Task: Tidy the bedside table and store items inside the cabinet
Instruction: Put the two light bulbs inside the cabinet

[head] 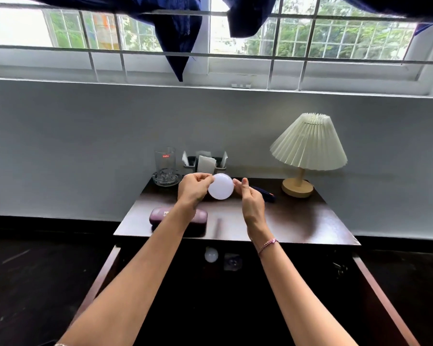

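Where the cabinet [375, 283] stands open nearest the camera, a small white bulb [211, 255] lies in its dark inside, beside a dark object too dim to identify. Both forearms reach over it, the right wrist wearing a pink bracelet [268, 244].

On the front left of the bedside table [310, 221] lies a purple glasses case [178, 217], partly under the left forearm. Above the middle of the table a white ball [221, 186] is held up between the hands. The left hand [194, 187] pinches its left edge between thumb and curled fingers. The right hand [251, 199] is relaxed, thumb upright, its fingertips just touching the ball's right edge without closing round it. A dark blue object [269, 196] lies on the table behind the right hand.

At the back stand a drinking glass [165, 161] in a glass dish, a holder with paper napkins [205, 163], and a lamp [308, 151] with a pleated shade at the right. Beyond are the grey wall and a barred window [298, 38] with dark blue curtains [180, 33].
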Available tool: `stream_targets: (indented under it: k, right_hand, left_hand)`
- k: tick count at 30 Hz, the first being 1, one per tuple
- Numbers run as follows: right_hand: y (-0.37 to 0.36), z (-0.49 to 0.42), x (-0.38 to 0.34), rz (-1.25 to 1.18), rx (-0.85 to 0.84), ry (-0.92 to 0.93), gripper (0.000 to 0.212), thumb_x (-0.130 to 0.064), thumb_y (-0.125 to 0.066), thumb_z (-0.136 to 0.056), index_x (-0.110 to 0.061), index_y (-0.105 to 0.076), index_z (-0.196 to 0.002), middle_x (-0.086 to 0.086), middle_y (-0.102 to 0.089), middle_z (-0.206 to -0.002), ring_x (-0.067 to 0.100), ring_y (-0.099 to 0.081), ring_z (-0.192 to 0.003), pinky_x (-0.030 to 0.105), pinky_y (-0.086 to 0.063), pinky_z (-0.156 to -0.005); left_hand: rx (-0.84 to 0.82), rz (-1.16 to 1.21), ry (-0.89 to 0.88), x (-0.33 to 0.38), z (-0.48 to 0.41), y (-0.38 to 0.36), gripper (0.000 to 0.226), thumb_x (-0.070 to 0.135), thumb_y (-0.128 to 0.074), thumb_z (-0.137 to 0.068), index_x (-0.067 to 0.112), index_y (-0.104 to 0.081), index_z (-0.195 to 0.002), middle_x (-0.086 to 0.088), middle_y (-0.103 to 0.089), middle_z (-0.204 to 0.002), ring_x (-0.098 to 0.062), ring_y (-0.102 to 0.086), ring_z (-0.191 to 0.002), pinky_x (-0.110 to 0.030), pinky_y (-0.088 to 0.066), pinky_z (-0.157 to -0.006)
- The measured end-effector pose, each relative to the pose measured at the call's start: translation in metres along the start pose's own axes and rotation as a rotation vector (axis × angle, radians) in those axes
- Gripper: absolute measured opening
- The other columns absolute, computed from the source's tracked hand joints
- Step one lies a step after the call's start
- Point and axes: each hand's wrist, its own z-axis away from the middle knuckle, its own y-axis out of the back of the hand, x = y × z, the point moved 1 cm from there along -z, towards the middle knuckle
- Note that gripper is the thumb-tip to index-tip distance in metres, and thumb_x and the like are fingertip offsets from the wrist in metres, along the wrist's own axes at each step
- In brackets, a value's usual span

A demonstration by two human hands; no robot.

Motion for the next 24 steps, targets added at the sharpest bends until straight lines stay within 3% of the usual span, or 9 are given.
stream_targets:
  k: [4,8,14,21,24]
  right_hand:
    - [0.032,0.016,0.002,-0.014,0.076,0.039,0.027,-0.022,-0.056,-0.092,-0.010,-0.066,-0.114,0.001,-0.068,-0.114,0.017,-0.062,-0.110,0.040,-0.046,-0.102]
    - [0.061,0.042,-0.003,-0.021,0.128,0.082,0.034,-0.012,-0.066,-0.085,-0.006,-0.062,-0.118,0.001,-0.067,-0.110,0.010,-0.064,-0.099,0.031,-0.050,-0.096]
    - [0.101,0.080,0.002,-0.014,0.111,0.061,0.030,-0.011,-0.072,-0.077,-0.021,-0.066,-0.105,0.000,-0.071,-0.103,0.005,-0.068,-0.093,0.021,-0.052,-0.087]
    - [0.134,0.108,0.008,0.042,0.113,0.027,0.045,-0.019,-0.078,-0.059,-0.014,-0.066,-0.102,0.001,-0.071,-0.098,0.002,-0.069,-0.082,0.014,-0.054,-0.080]
    - [0.142,0.115,0.015,0.039,0.119,-0.011,0.047,-0.025,-0.080,-0.053,-0.017,-0.069,-0.098,0.004,-0.072,-0.100,0.009,-0.070,-0.086,0.024,-0.055,-0.085]
  left_hand:
    - [-0.081,0.189,0.018,0.000,0.025,-0.025,0.017,0.015,-0.067,-0.083,0.003,-0.068,-0.094,-0.012,-0.067,-0.088,-0.020,-0.063,-0.079,-0.031,-0.058,-0.073]
    - [-0.169,0.285,0.032,-0.005,0.054,-0.043,0.021,0.016,-0.068,-0.083,0.002,-0.067,-0.099,-0.007,-0.067,-0.084,-0.015,-0.063,-0.077,-0.019,-0.057,-0.064]
    - [-0.243,0.313,0.044,-0.019,0.095,-0.059,0.023,0.015,-0.069,-0.082,0.001,-0.068,-0.099,-0.007,-0.068,-0.082,-0.013,-0.064,-0.077,-0.018,-0.057,-0.063]
    - [-0.299,0.335,0.107,-0.031,0.131,-0.069,0.009,0.014,-0.072,-0.078,0.009,-0.069,-0.086,-0.009,-0.069,-0.086,-0.015,-0.066,-0.074,-0.021,-0.058,-0.063]
    - [-0.314,0.382,0.138,-0.037,0.143,-0.072,0.007,0.013,-0.072,-0.078,0.011,-0.068,-0.084,-0.006,-0.069,-0.084,-0.012,-0.066,-0.072,-0.023,-0.059,-0.064]
